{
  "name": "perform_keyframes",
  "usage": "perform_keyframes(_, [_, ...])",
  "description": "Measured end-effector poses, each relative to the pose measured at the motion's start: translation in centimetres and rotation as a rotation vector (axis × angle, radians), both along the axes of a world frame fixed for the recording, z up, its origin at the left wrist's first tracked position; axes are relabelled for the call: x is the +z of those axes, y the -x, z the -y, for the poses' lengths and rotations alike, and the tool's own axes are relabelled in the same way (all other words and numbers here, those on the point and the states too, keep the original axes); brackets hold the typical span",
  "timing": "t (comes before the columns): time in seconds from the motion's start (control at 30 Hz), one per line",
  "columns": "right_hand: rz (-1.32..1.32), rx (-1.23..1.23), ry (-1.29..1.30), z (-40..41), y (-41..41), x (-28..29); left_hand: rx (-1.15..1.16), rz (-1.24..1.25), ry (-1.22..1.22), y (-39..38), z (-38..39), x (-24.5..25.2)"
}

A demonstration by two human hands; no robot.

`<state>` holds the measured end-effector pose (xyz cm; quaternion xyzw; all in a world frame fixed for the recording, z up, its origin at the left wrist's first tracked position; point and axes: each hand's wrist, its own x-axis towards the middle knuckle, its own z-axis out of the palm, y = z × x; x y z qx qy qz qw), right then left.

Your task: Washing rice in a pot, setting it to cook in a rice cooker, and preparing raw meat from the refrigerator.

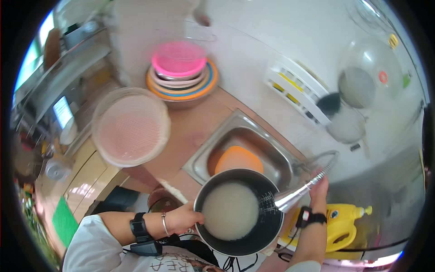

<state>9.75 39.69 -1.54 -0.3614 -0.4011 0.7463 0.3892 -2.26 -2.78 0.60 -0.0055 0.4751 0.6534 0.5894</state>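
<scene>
My left hand point(185, 219) grips the rim of a dark-lined rice cooker inner pot point(268, 231), thumb over the edge. Cloudy whitish liquid point(231, 210) lies in the pot, and level marks line its right inner wall. The pot is in front of me, overlapping the near edge of a stainless steel sink point(200, 163). My right hand point(319, 190) is at the spring-hose faucet point(295, 197), behind the hose; its fingers are partly hidden, so its grip is unclear. The spray head points over the pot's right rim. An orange basin point(238, 158) sits in the sink.
A large pale plastic strainer basket point(131, 129) stands on the counter left of the sink. Behind it are stacked basins point(183, 81) topped by a pink one. A yellow jug point(340, 227) stands at the right. A white rack point(299, 90) and strainers point(357, 86) hang on the wall.
</scene>
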Motion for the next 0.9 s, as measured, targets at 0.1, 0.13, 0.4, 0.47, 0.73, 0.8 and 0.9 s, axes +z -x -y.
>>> perform_keyframes(0.1, [0.066,0.195,-0.143,2.5,-2.9,-0.3,0.014,0.014,-0.025,-0.9,2.6,-0.6])
perform_keyframes(0.13, [0.080,0.226,-0.119,5.1,-3.7,0.7,0.014,-0.001,-0.002,-1.1,3.8,0.8])
perform_keyframes(0.4, [0.370,0.820,-0.263,20.0,-4.3,3.3,0.595,-0.018,-0.086,-10.5,18.8,-0.2])
perform_keyframes(0.47, [0.418,1.090,-0.446,24.1,-2.4,5.2,0.793,-0.003,-0.034,-13.7,22.1,1.0])
perform_keyframes(0.73, [-0.100,1.592,-0.982,45.3,5.0,7.7,1.509,-0.173,0.083,-27.4,34.7,4.6])
perform_keyframes(0.8, [-0.260,1.695,-1.200,52.4,5.6,9.3,1.634,-0.178,0.129,-30.1,37.8,4.9])
perform_keyframes(0.9, [-0.545,1.802,-1.457,62.1,7.1,8.2,1.776,-0.203,0.152,-34.1,41.5,5.5])
